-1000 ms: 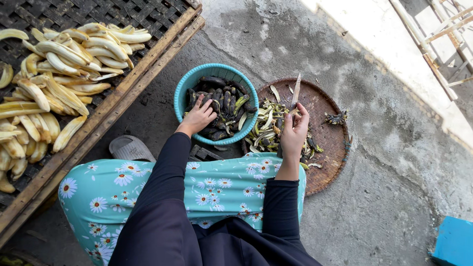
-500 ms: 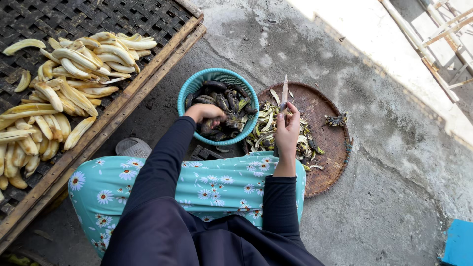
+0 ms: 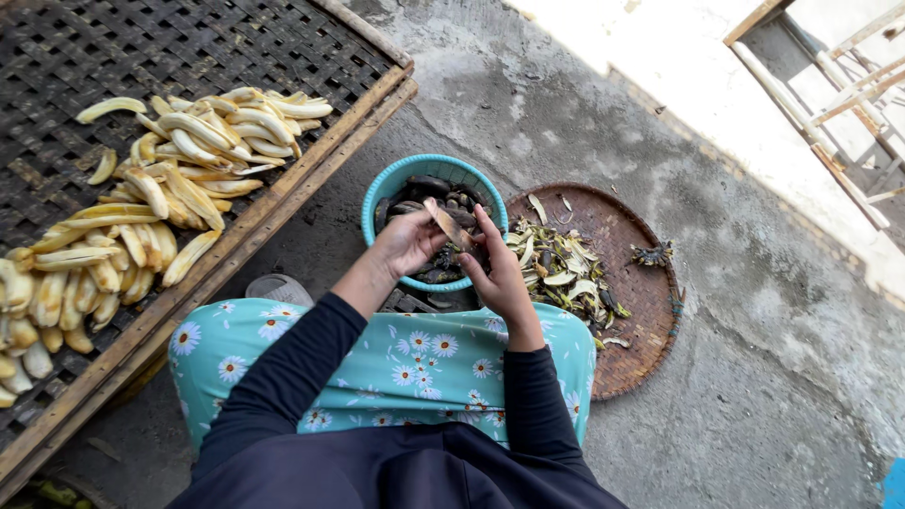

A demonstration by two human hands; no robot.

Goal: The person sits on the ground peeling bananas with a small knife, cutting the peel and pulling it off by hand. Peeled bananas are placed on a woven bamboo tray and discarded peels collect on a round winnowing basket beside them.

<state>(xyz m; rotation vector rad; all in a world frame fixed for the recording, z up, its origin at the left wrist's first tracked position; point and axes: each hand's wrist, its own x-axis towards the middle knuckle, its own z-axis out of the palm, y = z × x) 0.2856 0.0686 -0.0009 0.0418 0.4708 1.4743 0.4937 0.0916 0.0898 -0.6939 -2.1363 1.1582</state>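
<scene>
Everything here is placed from the turquoise basket, a round plastic tub of dark-skinned bananas standing on the concrete floor at the middle of the view. To its left lies the biggest thing, a woven drying rack in a wooden frame, carrying a heap of peeled pale bananas along the side nearer the basket. To the basket's right, just beside its rim, rests a round brown woven tray strewn with peelings. Below the basket sit the person's knees under a turquoise skirt with daisies, and both dark-sleeved forearms reach up from there toward the basket. The left arm comes in slanting from the lower left, its wrist bent, and the left hand hovers over the basket's near side with fingers curled about the lower end of a banana, thumb side uppermost. The right arm rises more steeply, and the right hand stands over the basket's right rim, fingers curled up against the same banana; whether it also holds a blade cannot be told. The banana lies tilted between the two hands, just above the dark fruit in the basket.
</scene>
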